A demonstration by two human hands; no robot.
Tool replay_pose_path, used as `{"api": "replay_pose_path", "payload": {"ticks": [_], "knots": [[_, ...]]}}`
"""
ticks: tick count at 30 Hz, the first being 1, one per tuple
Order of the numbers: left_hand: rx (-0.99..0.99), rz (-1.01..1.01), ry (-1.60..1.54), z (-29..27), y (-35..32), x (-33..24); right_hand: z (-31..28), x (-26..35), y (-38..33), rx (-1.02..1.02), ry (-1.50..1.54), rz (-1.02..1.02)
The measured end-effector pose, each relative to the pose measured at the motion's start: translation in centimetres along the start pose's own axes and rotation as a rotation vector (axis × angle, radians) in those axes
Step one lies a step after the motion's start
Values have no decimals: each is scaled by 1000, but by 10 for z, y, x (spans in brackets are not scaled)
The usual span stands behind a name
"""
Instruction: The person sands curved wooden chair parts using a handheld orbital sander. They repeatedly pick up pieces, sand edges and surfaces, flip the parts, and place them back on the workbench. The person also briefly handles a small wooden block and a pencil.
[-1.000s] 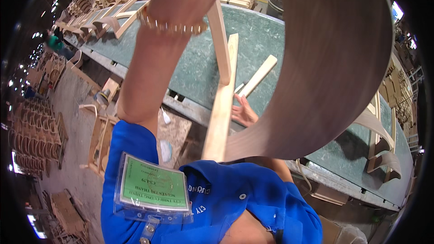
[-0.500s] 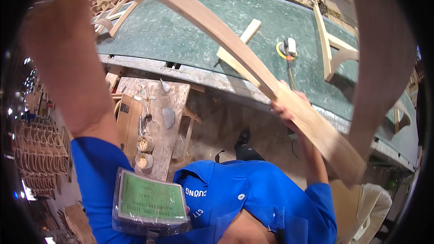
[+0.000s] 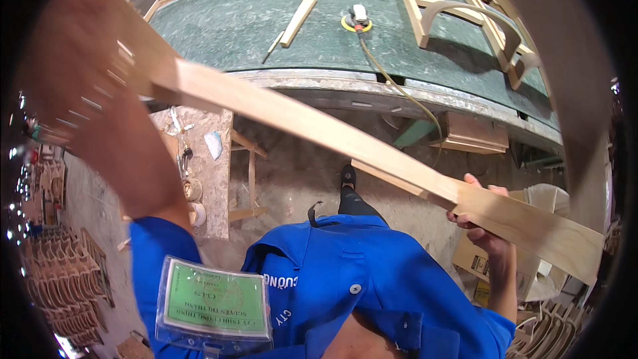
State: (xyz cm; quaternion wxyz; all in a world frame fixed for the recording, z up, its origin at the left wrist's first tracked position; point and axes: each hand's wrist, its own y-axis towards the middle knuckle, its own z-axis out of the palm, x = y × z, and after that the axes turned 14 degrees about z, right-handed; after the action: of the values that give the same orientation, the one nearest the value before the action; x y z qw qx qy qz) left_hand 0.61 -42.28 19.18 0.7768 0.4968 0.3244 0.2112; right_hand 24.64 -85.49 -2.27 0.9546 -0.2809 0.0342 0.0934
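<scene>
A pale wooden frame, which looks like part of a chair, hangs slanted across the space in front of me. Its long bar runs from upper left to lower right and joins a wider piece. A broad curved piece rises close on the right. My right hand is closed round the joint, thumb and fingers on opposite sides. At the upper left, my left hand grips the other end; it is near and blurred, so its single fingers are hard to make out.
On the green bench lie a disc sander with a hose, a wood strip, a thin stick and a wooden frame. A side table with small tools and jars stands left, a cardboard box right.
My view has swung rightward and the bench sits farther up in it. The held frame has come down and to the right, with my right hand still round it.
</scene>
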Motion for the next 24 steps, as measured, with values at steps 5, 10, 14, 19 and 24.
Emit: {"api": "replay_pose_path", "payload": {"ticks": [5, 10, 14, 19, 24], "knots": [[-267, -308, 9, 38, -145, 54, -94, 21, 44, -196, 126, 89], [-733, -784, -69, -62, -288, 99, -236, 64, 147, -151, 76, 276], [-882, -1010, -22, -134, -379, 138, -307, 91, 227, 96, 59, 337], [-1076, -1178, 37, -185, -447, 147, -324, 102, 270, -237, 117, 164], [-680, -1416, 121, -195, -471, 134, -287, 138, 250, -760, -749, 28]]}}
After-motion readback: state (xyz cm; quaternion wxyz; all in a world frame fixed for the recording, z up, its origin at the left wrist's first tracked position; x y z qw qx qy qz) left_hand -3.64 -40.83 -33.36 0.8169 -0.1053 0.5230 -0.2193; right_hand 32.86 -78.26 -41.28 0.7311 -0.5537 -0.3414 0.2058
